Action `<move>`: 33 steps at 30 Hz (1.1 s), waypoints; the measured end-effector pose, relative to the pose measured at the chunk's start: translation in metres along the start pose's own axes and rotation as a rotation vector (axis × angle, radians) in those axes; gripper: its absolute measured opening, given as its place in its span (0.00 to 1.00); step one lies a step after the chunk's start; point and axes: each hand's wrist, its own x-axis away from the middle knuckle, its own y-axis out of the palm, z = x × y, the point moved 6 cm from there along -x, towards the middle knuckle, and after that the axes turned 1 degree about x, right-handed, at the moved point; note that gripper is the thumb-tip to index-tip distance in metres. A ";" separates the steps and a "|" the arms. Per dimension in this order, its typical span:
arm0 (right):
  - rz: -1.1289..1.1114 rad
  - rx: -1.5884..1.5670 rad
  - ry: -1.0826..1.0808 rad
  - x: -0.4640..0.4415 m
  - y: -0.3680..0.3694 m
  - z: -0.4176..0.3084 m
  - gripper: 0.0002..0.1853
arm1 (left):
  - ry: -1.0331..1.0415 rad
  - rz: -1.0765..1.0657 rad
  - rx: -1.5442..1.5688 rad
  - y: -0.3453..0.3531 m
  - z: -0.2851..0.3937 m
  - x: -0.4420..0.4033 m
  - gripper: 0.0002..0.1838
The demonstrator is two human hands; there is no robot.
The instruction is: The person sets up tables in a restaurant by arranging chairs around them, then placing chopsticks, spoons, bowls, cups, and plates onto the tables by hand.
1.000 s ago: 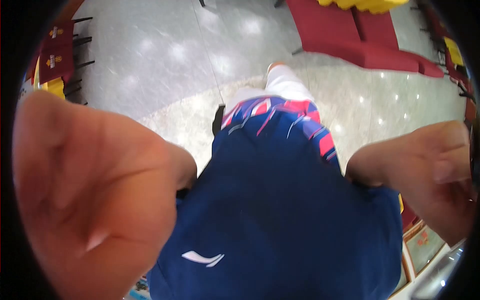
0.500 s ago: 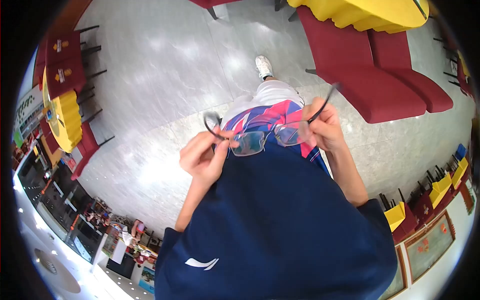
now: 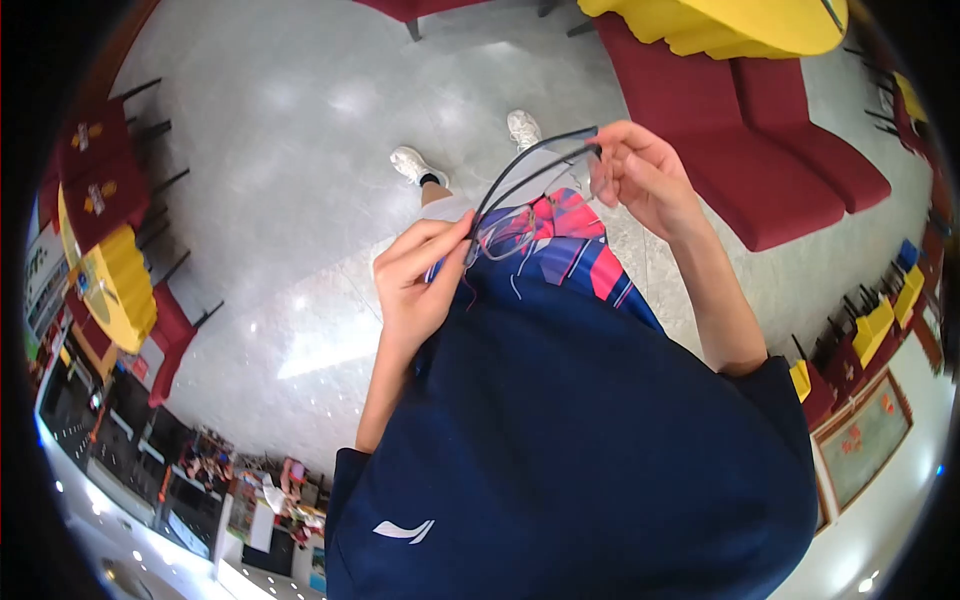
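A pair of glasses [image 3: 515,232] with dark temples and clear lenses is held in front of the dark blue shirt [image 3: 590,430]. My left hand [image 3: 418,275] pinches one end near a hinge, its thumb and fingers pressed together on the frame. At the other end, my right hand [image 3: 645,180] has its fingertips on the far lens and the temple tips. Both temples look folded across, curving over the lenses from hand to hand. Below the glasses are the shirt's pink and blue patterned hem and white shorts.
Dark red chairs [image 3: 745,150] stand at the upper right beside a yellow-covered table [image 3: 730,25]. More red chairs and a second yellow-covered table [image 3: 115,285] are at the left. White shoes [image 3: 415,165] rest on the grey floor [image 3: 300,150]. People are visible far off at the lower left.
Both hands were near the camera and blurred, then lower with the glasses, temples spread. Now the temples are folded across, and my right hand has moved up slightly. A second shoe shows clearly.
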 end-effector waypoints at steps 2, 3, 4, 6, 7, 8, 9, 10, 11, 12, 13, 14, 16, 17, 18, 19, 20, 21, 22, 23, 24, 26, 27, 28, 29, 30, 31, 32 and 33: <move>-0.085 -0.023 -0.083 -0.007 0.012 0.011 0.21 | 0.005 -0.060 0.031 -0.005 -0.016 -0.006 0.17; -0.007 0.121 -0.148 -0.016 0.034 0.016 0.24 | -0.014 -0.110 0.014 -0.018 -0.017 -0.013 0.17; 0.073 0.263 -0.204 -0.019 0.052 0.022 0.27 | -0.012 -0.136 0.032 -0.029 -0.023 -0.014 0.17; 0.112 0.327 -0.282 -0.036 0.083 0.040 0.28 | 0.040 -0.240 0.063 -0.052 -0.030 -0.027 0.16; 0.128 0.175 -0.303 -0.046 0.101 0.049 0.30 | 0.031 -0.278 0.078 -0.065 -0.035 -0.032 0.16; 0.142 0.011 -0.322 -0.044 0.104 0.058 0.32 | 0.045 -0.291 0.076 -0.065 -0.039 -0.032 0.16; 0.170 0.003 -0.304 -0.053 0.112 0.068 0.32 | 0.050 -0.352 0.074 -0.075 -0.046 -0.036 0.15; 0.182 -0.007 -0.317 -0.058 0.114 0.076 0.32 | 0.052 -0.416 0.068 -0.081 -0.055 -0.040 0.15; 0.195 -0.088 -0.349 -0.057 0.105 0.083 0.31 | 0.074 -0.466 0.102 -0.080 -0.069 -0.042 0.12; 0.210 -0.169 -0.383 -0.056 0.096 0.089 0.30 | 0.072 -0.493 0.094 -0.077 -0.087 -0.045 0.12; 0.278 -0.171 -0.394 -0.052 0.082 0.095 0.29 | 0.027 -0.574 0.017 -0.065 -0.109 -0.046 0.11; 0.296 -0.184 -0.414 -0.050 0.073 0.103 0.29 | -0.012 -0.653 -0.061 -0.057 -0.128 -0.051 0.13; 0.491 0.146 -0.188 -0.035 0.040 0.135 0.33 | -0.062 -1.097 -0.624 -0.016 -0.168 -0.053 0.24; 0.521 0.121 -0.207 -0.027 0.030 0.154 0.33 | -0.048 -1.135 -0.639 0.000 -0.175 -0.052 0.24; 0.578 0.277 0.004 -0.020 0.017 0.184 0.32 | -0.004 -1.197 -0.828 0.014 -0.183 -0.049 0.27; 0.624 0.427 0.219 -0.011 0.007 0.215 0.32 | 0.051 -1.248 -1.021 0.024 -0.190 -0.044 0.30; 0.635 0.421 0.305 -0.006 0.003 0.244 0.31 | 0.075 -1.274 -1.039 0.030 -0.191 -0.040 0.30; 0.639 0.417 0.390 -0.003 0.001 0.270 0.31 | 0.121 -1.283 -1.113 0.035 -0.192 -0.040 0.28; 0.621 0.398 0.398 -0.002 0.008 0.285 0.27 | 0.167 -1.288 -1.189 0.039 -0.194 -0.042 0.26; 0.570 0.410 0.372 -0.005 0.012 0.296 0.26 | 0.131 -1.355 -1.208 0.043 -0.200 -0.043 0.23; 0.509 0.422 0.351 -0.010 0.018 0.303 0.26 | 0.137 -1.367 -1.231 0.047 -0.203 -0.050 0.23; 0.506 0.408 0.281 -0.014 0.019 0.307 0.24 | 0.027 -1.436 -1.124 0.054 -0.211 -0.061 0.21; 0.512 0.424 0.221 -0.018 0.017 0.302 0.23 | -0.034 -1.411 -1.073 0.057 -0.208 -0.072 0.19; 0.523 0.410 0.207 -0.021 0.015 0.299 0.23 | -0.021 -1.422 -1.089 0.058 -0.205 -0.076 0.19; 0.540 0.484 0.095 -0.029 0.012 0.286 0.23 | 0.030 -1.351 -0.991 0.060 -0.196 -0.086 0.17; 0.552 0.564 -0.015 -0.036 0.005 0.271 0.24 | 0.075 -1.274 -0.888 0.064 -0.187 -0.095 0.16; 0.505 0.540 -0.042 -0.047 -0.006 0.271 0.22 | 0.080 -1.275 -0.893 0.068 -0.178 -0.095 0.16; 0.505 0.542 -0.049 -0.056 -0.016 0.272 0.22 | 0.153 -1.236 -0.897 0.075 -0.166 -0.096 0.16; 0.499 0.623 0.022 -0.065 -0.023 0.268 0.22 | 0.228 -1.193 -0.899 0.083 -0.157 -0.097 0.17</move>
